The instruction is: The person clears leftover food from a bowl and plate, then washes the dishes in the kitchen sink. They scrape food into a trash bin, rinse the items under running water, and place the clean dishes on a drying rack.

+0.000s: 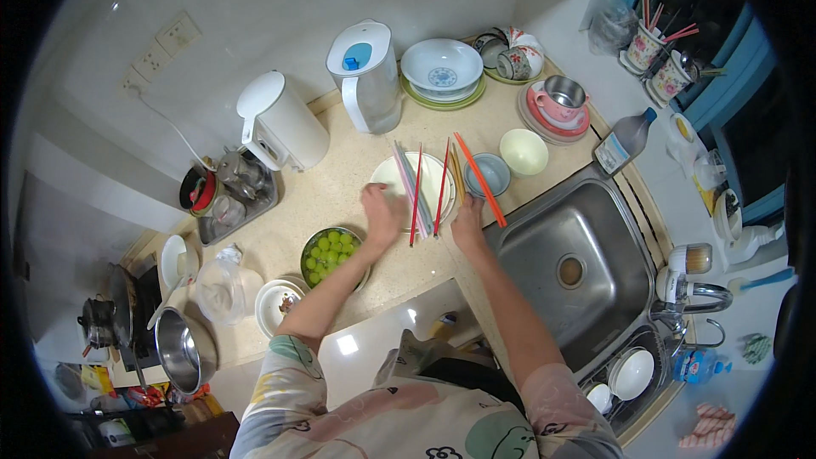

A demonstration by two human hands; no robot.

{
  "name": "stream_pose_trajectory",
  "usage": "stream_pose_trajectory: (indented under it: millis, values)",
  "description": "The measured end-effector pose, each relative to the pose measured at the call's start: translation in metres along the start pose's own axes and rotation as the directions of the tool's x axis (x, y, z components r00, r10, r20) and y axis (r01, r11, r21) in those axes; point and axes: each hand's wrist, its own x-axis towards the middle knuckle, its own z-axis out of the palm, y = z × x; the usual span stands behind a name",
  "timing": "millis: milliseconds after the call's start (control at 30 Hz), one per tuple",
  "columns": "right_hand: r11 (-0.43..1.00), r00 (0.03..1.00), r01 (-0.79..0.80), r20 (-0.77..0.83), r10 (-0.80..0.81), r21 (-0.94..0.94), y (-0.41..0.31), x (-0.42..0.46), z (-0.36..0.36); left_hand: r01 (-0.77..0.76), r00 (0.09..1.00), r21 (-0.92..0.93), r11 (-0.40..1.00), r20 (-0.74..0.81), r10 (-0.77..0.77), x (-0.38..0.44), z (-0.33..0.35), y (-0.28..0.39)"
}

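A white plate [384, 170] lies on the counter in front of me, with pink and grey chopsticks [408, 185] and red chopsticks [441, 194] across it. My left hand [382, 213] is at the plate's left rim, its fingers partly blurred; whether it holds anything is unclear. Near the right rim, my right hand [468, 223] has its fingertips at the lower ends of brown chopsticks [456, 172]; its grip is not plain. Orange chopsticks [481, 180] slant over a grey-blue bowl [496, 167]. A pale green bowl [524, 152] stands just beyond. Left of my left arm is a bowl of green grapes [326, 255].
A steel sink [574, 255] lies at the right, with a faucet [701, 296] and dish rack. Behind the plate stand a white kettle [287, 121], a water pitcher [366, 76] and stacked dishes [443, 67]. A steel pot [185, 350] sits at the left.
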Motion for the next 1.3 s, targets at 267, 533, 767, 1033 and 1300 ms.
stream_pose_trajectory:
  millis: [267, 533, 767, 1033, 1300]
  values:
    - [0.983, 0.992, 0.119, -0.026, -0.124, -0.142, -0.018, -0.009, -0.014, 0.063, 0.998, -0.045, 0.997, 0.015, -0.062, -0.018, 0.047, 0.04]
    - [0.922, 0.978, 0.126, -0.109, -0.176, -0.366, -0.031, 0.016, -0.09, 0.031, 0.999, -0.138, 0.99, 0.016, -0.029, -0.014, 0.072, 0.035]
    - [0.926, 0.988, 0.152, 0.089, -0.129, -0.345, -0.008, 0.044, -0.058, 0.073, 0.997, -0.137, 0.988, 0.036, -0.069, -0.012, 0.092, 0.036]
    - [0.949, 0.977, 0.183, 0.156, -0.146, -0.258, -0.058, 0.046, -0.038, 0.099, 0.994, -0.205, 0.974, 0.066, -0.087, -0.011, 0.089, 0.026]
    - [0.969, 0.893, 0.203, 0.432, -0.124, -0.14, -0.047, 0.053, -0.004, 0.085, 0.995, -0.397, 0.914, -0.008, -0.095, -0.016, 0.088, 0.019]
